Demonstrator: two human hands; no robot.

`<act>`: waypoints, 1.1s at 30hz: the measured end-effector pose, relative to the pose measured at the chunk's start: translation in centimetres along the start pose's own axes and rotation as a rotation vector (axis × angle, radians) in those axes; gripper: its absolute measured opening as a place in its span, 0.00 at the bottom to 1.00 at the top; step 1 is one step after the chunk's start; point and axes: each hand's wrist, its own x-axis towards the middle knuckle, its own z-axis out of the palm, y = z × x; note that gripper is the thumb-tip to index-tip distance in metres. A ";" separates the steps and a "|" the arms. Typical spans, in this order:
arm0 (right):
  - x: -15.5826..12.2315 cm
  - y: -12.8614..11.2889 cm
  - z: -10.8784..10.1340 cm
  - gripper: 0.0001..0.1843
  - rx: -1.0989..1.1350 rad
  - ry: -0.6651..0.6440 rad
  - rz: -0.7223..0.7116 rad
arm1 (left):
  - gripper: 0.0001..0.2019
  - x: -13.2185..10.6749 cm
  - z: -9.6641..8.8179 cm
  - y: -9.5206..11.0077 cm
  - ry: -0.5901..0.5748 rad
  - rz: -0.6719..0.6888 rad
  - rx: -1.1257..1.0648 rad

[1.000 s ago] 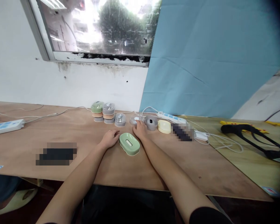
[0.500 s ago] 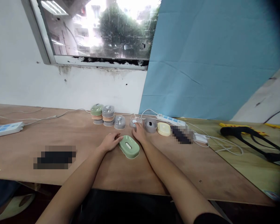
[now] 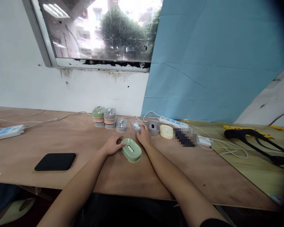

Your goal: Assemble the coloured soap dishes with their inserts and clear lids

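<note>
A green oval lid-like piece (image 3: 131, 149) lies on the wooden table (image 3: 85, 145) between my hands. My left hand (image 3: 113, 145) rests flat on the table, its fingertips touching the green piece's left edge. My right hand (image 3: 143, 136) reaches past it, fingers on a small clear round container (image 3: 135, 125). To the left of that container are a grey round container (image 3: 121, 124) and two short stacks of green, orange and grey containers (image 3: 104, 117). On its right sit a grey cup-shaped piece (image 3: 153, 127) and a pale yellow lid (image 3: 166, 131).
A black flat pad (image 3: 55, 161) lies at the near left. White power strips sit at far left (image 3: 5, 132) and behind the containers (image 3: 174, 122), with white cables and a charger (image 3: 204, 140). A black and yellow tool (image 3: 255, 136) lies at right. A blue sheet hangs behind.
My right hand has stayed by the clear container, shifting slightly. My left hand has slid closer to the green piece. The view has tilted a little.
</note>
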 end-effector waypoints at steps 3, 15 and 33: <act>-1.5 -0.5 -1.9 0.19 0.157 0.023 -0.060 | 0.46 -0.3 -0.2 0.2 -0.090 0.061 -0.013; -5.2 -2.0 -7.2 0.36 0.314 -0.488 -0.352 | 0.43 0.0 0.1 0.3 0.044 -0.030 0.059; -5.6 -3.4 -4.1 0.18 0.763 -0.447 -0.043 | 0.45 0.7 2.4 0.8 0.002 0.004 -0.878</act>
